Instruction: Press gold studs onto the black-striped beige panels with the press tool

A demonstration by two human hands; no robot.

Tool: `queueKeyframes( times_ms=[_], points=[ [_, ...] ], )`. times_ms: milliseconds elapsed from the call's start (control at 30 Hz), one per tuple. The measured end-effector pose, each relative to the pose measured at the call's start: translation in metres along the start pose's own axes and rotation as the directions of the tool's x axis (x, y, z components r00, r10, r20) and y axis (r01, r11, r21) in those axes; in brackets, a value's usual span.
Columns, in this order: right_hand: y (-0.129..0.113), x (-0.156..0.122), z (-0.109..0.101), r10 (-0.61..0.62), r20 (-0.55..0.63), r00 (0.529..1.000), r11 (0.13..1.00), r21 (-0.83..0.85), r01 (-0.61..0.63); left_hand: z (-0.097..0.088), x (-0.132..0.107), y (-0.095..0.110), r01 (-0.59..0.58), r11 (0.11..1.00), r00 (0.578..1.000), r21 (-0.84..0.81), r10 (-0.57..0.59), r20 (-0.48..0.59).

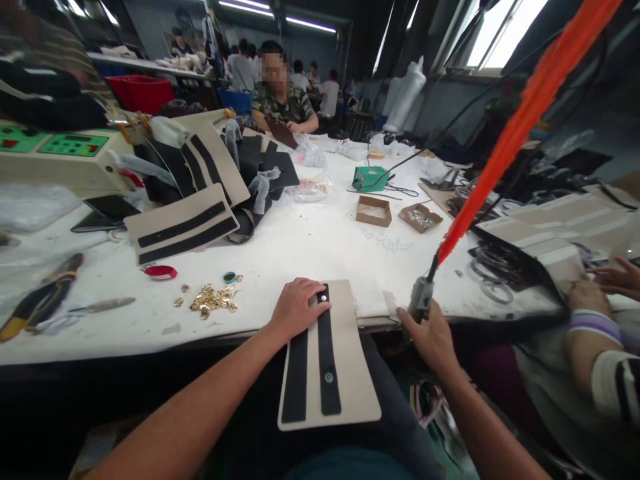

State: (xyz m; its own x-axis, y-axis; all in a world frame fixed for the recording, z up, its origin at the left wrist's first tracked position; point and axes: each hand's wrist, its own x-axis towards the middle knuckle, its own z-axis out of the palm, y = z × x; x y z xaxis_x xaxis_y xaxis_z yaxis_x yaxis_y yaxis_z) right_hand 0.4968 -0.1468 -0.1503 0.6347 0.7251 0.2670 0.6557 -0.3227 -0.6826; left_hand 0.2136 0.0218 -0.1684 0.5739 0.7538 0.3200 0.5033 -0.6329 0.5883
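My left hand (pixel 299 308) presses the far end of a beige panel (pixel 353 360), its fingers over the edge of a black strap (pixel 326 340). The panel lies partly on the table and partly over my lap. Two black strips run along it; one has a shiny stud near my fingers and a round metal fitting near the close end. Right of the panel, my right hand (pixel 433 333) is wrapped round a grey electric screwdriver (pixel 421 297), hung from a bright orange cord (pixel 515 147). Its lower tip is hidden near the table edge. Gold-coloured hardware (pixel 213 300) lies left of my left hand.
More beige panels (pixel 183 223) are piled at the left, behind pliers (pixel 47 293) and an awl (pixel 107 305). Small cardboard boxes (pixel 374 211) and a green box (pixel 370 179) stand ahead. A co-worker's arm (pixel 593 327) is close on the right; another person (pixel 285 100) sits opposite.
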Motion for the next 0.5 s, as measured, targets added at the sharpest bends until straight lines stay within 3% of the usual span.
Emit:
queueKeyframes(
  times_ms=[67, 133, 200, 267, 367, 400, 433, 500],
  points=[
    [0.010, -0.014, -0.001, -0.177, -0.172, 0.969, 0.981, -0.114, 0.159, -0.001, -0.001, 0.001, 0.014, 0.999, 1.000, -0.030, -0.014, -0.003],
    [0.012, -0.032, 0.003, -0.387, -0.215, 0.897, 0.916, -0.203, 0.347, -0.002, -0.001, 0.003, 0.033, 0.997, 0.999, -0.075, -0.034, -0.005],
    [0.007, -0.048, 0.015, -0.564, -0.070, 0.823, 0.816, -0.203, 0.542, -0.002, 0.000, 0.005, 0.063, 0.988, 0.998, -0.140, -0.064, -0.005],
    [-0.007, -0.056, 0.033, -0.681, 0.133, 0.720, 0.713, -0.104, 0.693, -0.003, 0.001, 0.007, 0.108, 0.967, 0.994, -0.232, -0.112, -0.001],
    [-0.040, -0.045, 0.056, -0.784, 0.224, 0.579, 0.617, 0.185, 0.765, -0.012, 0.004, 0.011, 0.216, 0.876, 0.974, -0.431, -0.227, 0.027],
    [-0.054, -0.037, 0.059, -0.802, 0.202, 0.562, 0.597, 0.304, 0.742, -0.017, 0.005, 0.013, 0.260, 0.819, 0.960, -0.512, -0.275, 0.048],
    [-0.068, -0.028, 0.059, -0.798, 0.177, 0.576, 0.590, 0.419, 0.690, -0.024, 0.005, 0.014, 0.303, 0.740, 0.943, -0.600, -0.324, 0.076],
    [-0.096, -0.009, 0.051, -0.707, 0.174, 0.685, 0.632, 0.589, 0.503, -0.039, 0.002, 0.020, 0.363, 0.497, 0.897, -0.788, -0.415, 0.151]
  ],
)
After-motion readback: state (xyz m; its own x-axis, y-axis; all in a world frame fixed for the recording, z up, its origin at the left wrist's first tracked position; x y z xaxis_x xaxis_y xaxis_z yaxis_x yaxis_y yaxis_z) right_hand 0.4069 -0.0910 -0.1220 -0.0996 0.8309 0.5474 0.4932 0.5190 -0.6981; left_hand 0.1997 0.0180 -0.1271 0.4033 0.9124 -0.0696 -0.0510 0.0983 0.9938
